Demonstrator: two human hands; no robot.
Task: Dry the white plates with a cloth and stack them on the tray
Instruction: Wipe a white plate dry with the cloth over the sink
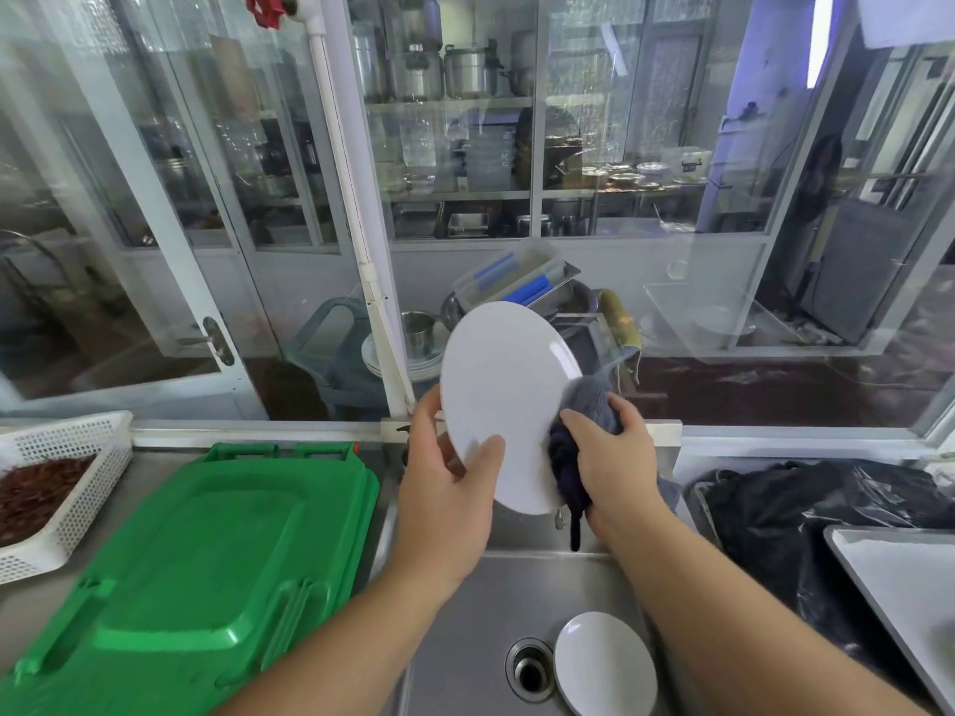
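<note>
left hand (444,488) holding white plate (504,400), right hand (615,462) gripping cloth (584,421)

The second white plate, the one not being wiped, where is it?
In the head view it lies low in the sink, just right of the drain: second plate.

Plate (509,400) is up over the sink (465,612), another plate (604,664) sits in it right of the drain (529,669). Crate lids (206,560) left, tray (899,581) right.

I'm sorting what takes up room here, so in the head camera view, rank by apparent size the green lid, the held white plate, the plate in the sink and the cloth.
Largest to smallest as they look:
1. green lid
2. held white plate
3. plate in the sink, partly cut off by the frame edge, so unsure
4. cloth, bunched in the right hand and partly hidden
</note>
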